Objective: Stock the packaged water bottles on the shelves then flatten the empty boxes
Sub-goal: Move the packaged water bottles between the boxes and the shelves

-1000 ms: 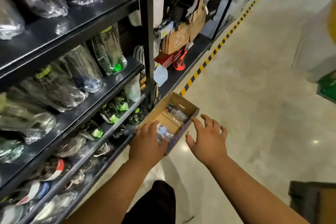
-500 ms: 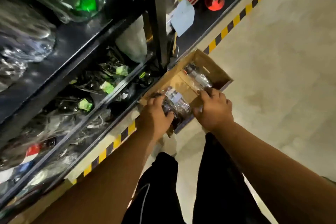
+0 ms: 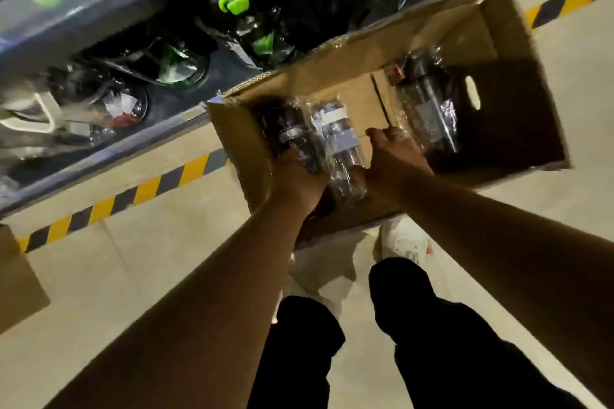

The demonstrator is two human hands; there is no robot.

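Down inside the box (image 3: 511,20) on the floor by the shelf (image 3: 109,10), your left hand (image 3: 299,176) curls round a dark bottle (image 3: 292,129); lift it straight, clear of the flaps. Your right hand (image 3: 395,159) is curled beside a clear bottle (image 3: 339,143); whether it pinches the wrap is hidden. Blur smears a third bottle (image 3: 428,109).

both hands in cardboard box (image 3: 375,26): left hand (image 3: 295,176) & right hand (image 3: 395,159) grip wrapped bottles (image 3: 335,139); another bottle (image 3: 428,106) farther in.
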